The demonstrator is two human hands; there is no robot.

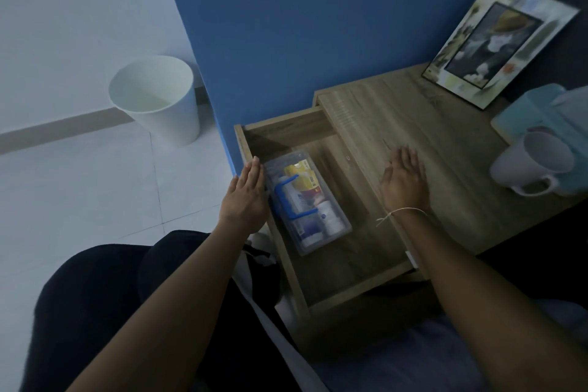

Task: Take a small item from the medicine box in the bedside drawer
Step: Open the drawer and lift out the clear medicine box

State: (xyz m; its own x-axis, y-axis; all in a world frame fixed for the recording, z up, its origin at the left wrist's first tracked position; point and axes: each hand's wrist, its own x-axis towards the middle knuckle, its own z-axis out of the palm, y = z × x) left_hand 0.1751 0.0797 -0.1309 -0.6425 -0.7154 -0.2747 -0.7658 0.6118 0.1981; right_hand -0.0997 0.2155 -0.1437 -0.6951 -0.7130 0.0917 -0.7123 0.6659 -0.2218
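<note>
Dimly lit, slightly blurred. Bedside drawer pulled out from under wooden nightstand top. Clear medicine box lying inside drawer, toward its left wall, lid on, blue handle across top. Through the plastic: yellow packets, white bottles, something red; labels unreadable, exact items probably pill bottles and cartons. Left hand flat, fingers straight and together, edge-on beside box's left side over drawer's left wall, gripping nothing; touching box or just beside it, cannot tell. Right hand spread flat, palm down, above nightstand top near drawer's right edge, empty; resting or hovering unclear. Thin string bracelet on right wrist. On nightstand, far right: white mug tipped toward camera, teal box behind it, picture frame leaning against wall. White bin on tiled floor at left, beside blue wall. Dark-clothed legs at bottom.
</note>
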